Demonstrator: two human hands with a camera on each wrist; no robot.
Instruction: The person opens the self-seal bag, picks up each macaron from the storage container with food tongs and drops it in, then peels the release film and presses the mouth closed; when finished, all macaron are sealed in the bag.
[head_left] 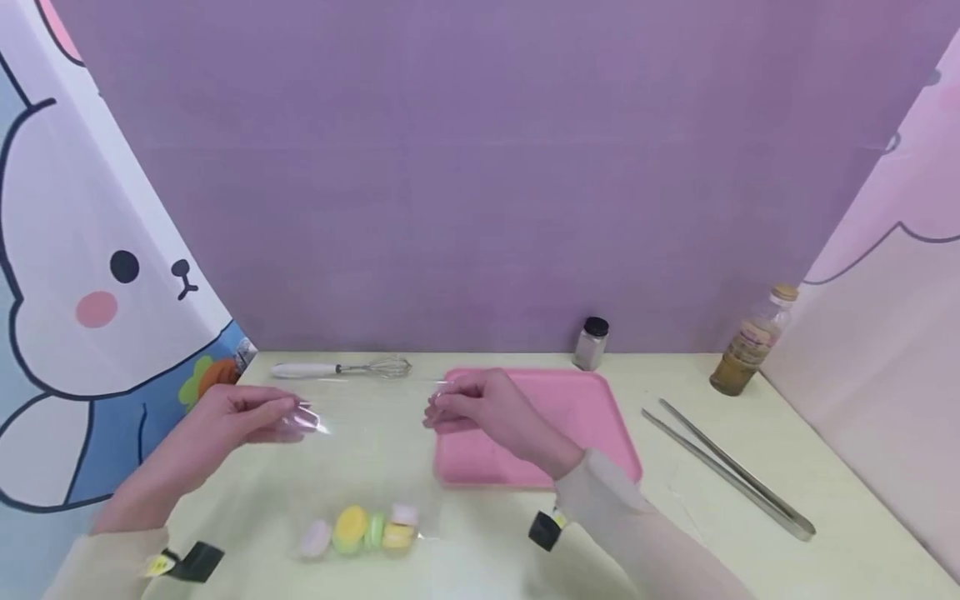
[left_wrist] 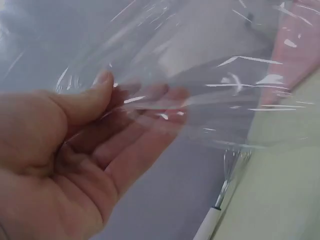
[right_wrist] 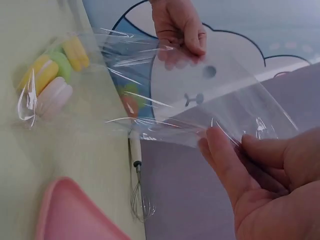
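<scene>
Between my two hands hangs a clear plastic bag (right_wrist: 150, 95), held up by its upper part. My left hand (head_left: 255, 415) pinches one side between thumb and fingers, and the film lies over its fingertips in the left wrist view. On the other side my right hand (head_left: 487, 410) pinches the film the same way. Several macarons (head_left: 351, 529) in yellow, green and pale pink lie in the bag's lower end, low over the table. In the right wrist view the yellow macaron (right_wrist: 76, 52) and the pale pink macaron (right_wrist: 54, 96) show through the film.
A pink tray (head_left: 577, 417) lies beside my right hand. Behind the bag rests a whisk (head_left: 307, 370) with a white handle. Metal tongs (head_left: 738, 475), a black-capped jar (head_left: 591, 343) and a corked bottle (head_left: 750, 346) are to the right. A purple backdrop (head_left: 480, 183) rises behind the table.
</scene>
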